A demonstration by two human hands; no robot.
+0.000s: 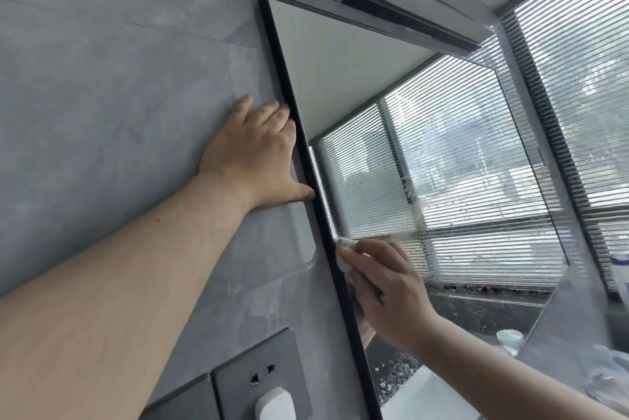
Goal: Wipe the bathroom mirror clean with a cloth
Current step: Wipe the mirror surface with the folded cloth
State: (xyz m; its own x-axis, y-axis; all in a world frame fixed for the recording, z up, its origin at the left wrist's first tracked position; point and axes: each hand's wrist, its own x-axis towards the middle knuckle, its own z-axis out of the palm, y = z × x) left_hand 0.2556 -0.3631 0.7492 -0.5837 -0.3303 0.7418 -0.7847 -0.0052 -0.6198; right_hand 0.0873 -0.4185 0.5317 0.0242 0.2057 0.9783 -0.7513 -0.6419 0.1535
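A black-framed mirror (391, 86) hangs on the grey tiled wall and reflects window blinds and a pale ceiling. My right hand (388, 287) presses a small white cloth (343, 256) against the glass near the left frame edge, fingers laid over the cloth; most of the cloth is hidden under the hand. A smeared streak runs across the glass just above this hand. My left hand (255, 157) rests flat on the wall tile beside the mirror, fingertips and thumb touching the black frame.
A black light bar (381, 11) is mounted above the mirror. A grey wall socket (262, 375) with a white plug (275, 404) sits at the lower left. The real window with blinds (585, 79) stands to the right.
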